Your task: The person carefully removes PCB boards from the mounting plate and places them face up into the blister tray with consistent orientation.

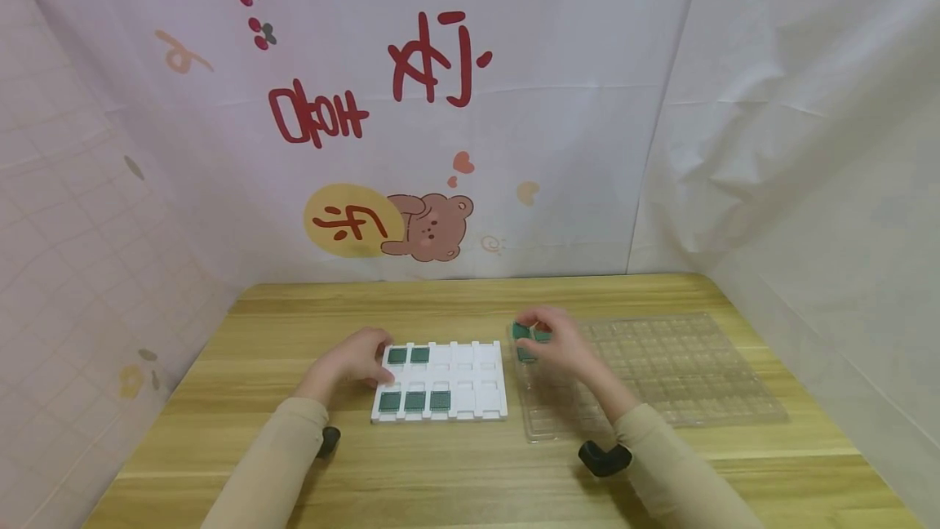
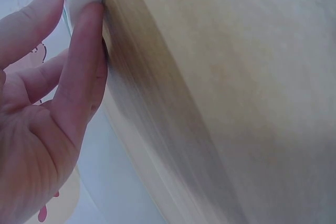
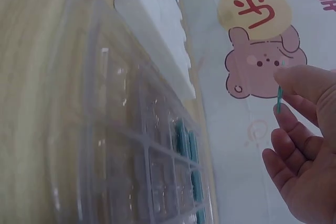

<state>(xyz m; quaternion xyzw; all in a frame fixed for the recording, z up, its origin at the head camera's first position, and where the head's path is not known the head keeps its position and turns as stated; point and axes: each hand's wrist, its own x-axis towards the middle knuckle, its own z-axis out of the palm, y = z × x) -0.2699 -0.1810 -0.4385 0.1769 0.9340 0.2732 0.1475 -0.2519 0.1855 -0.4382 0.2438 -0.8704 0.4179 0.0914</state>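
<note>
My left hand (image 1: 360, 356) grips the left edge of a white tray (image 1: 446, 378), its thumb on top and fingers against the side. The tray's end also shows between thumb and fingers (image 2: 79, 72) in the left wrist view. Small square green circuit boards (image 1: 414, 402) sit in several pockets at the tray's left, in both rows. My right hand (image 1: 556, 343) is over the left end of a clear plastic tray (image 1: 654, 366). Between its thumb and index finger it pinches a thin green circuit board (image 3: 280, 98), seen edge-on and held above the clear tray.
More green boards (image 3: 197, 166) lie in the clear tray's far corner pockets. Both trays rest side by side on a wooden table (image 1: 441, 472), a narrow gap between them. A printed cloth (image 1: 558, 145) hangs behind the table, and cloth walls stand at both sides.
</note>
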